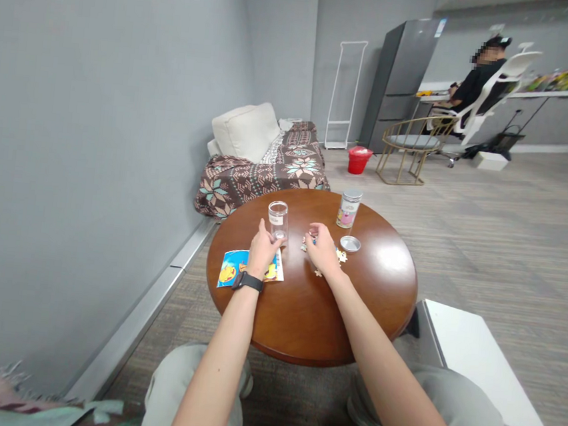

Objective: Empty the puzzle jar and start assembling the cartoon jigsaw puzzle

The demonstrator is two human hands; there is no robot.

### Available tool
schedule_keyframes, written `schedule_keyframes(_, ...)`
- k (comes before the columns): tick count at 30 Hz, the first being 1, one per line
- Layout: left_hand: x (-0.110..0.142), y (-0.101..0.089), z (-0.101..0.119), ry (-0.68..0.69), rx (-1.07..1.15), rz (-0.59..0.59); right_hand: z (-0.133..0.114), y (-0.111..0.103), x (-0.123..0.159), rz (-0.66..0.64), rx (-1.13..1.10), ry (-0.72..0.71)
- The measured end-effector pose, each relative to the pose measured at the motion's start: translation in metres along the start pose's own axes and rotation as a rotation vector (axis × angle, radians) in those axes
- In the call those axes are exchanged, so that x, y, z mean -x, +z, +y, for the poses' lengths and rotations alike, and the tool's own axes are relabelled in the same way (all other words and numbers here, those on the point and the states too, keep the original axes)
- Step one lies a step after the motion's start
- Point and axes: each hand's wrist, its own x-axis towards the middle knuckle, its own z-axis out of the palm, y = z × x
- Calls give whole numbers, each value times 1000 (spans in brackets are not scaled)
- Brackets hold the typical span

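My left hand [262, 251] is at the lower part of a clear jar [278, 219], thumb and fingers on either side of it. The jar stands upright with a white label on its side. Beneath that hand lies a blue sheet [232, 268] printed with yellow cartoon figures. On the table, my right hand [322, 250] curls its fingers over a small heap of puzzle pieces [304, 244], which it partly hides. More loose pieces [341, 255] lie just right of the hand. A round silver lid [350, 244] rests flat near them, and a printed jar [348, 210] with a silver top stands behind.
Everything sits on a round brown wooden table [297, 328]. A patterned covered couch [288, 166] is behind it, with a grey wall [93, 154] to the left. A white box [481, 359] stands at right. Farther back are a red bucket [357, 161] and a seated person [480, 78].
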Motion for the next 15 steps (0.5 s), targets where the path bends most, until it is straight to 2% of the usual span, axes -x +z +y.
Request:
schedule_keyframes(5, 1, -2, 0, -20, 66, 9, -1, 1, 1, -39, 10, 16)
schedule_keyframes(11, 5, -7, 2, 103, -42, -52, -7, -4, 2, -39, 58, -15)
schedule_keyframes(13, 6, -6, 2, 129, -56, -60, -8, -11, 1, 23, 143, 8)
schedule_keyframes(15, 5, -5, 1, 131, -50, -73, -6, -21, 0, 184, 267, 72)
